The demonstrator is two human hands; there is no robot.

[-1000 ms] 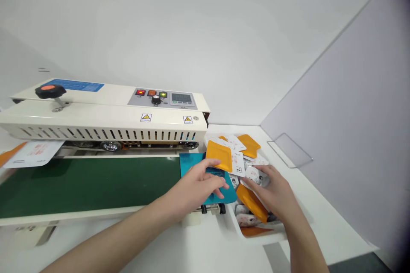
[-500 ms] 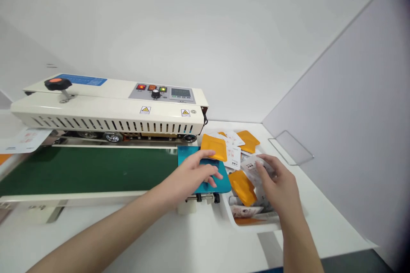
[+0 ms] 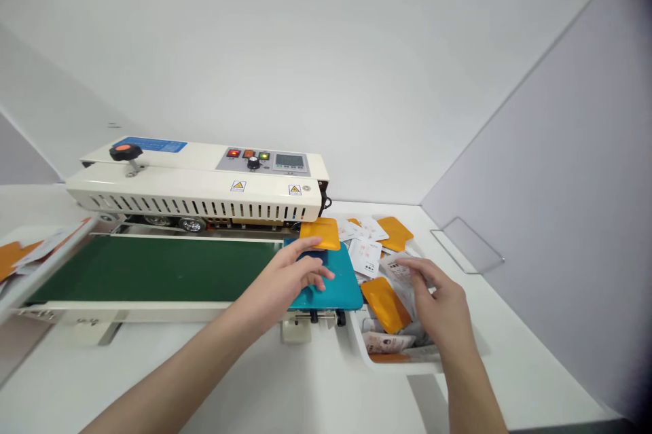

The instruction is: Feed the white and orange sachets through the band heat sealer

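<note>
An orange packet (image 3: 326,233) lies at the back edge of a teal plate (image 3: 339,281), its upper left corner at the right end of a cream sealing machine (image 3: 204,179). My left hand (image 3: 295,274) is over the plate, fingers apart, the index fingertip resting on that packet. On the right, my right hand (image 3: 441,295) pinches a white printed packet (image 3: 400,269) above a white bin (image 3: 369,357). The bin holds several white and orange packets.
A green conveyor belt (image 3: 168,267) runs left from the plate. Several finished-looking packets (image 3: 38,250) lie at the far left. A wire bracket (image 3: 471,247) juts from the right wall, beside the bin.
My left hand and the orange packet have moved left and back, to the machine's end. The white packet at the machine's left end is off it. The whole view has shifted slightly.
</note>
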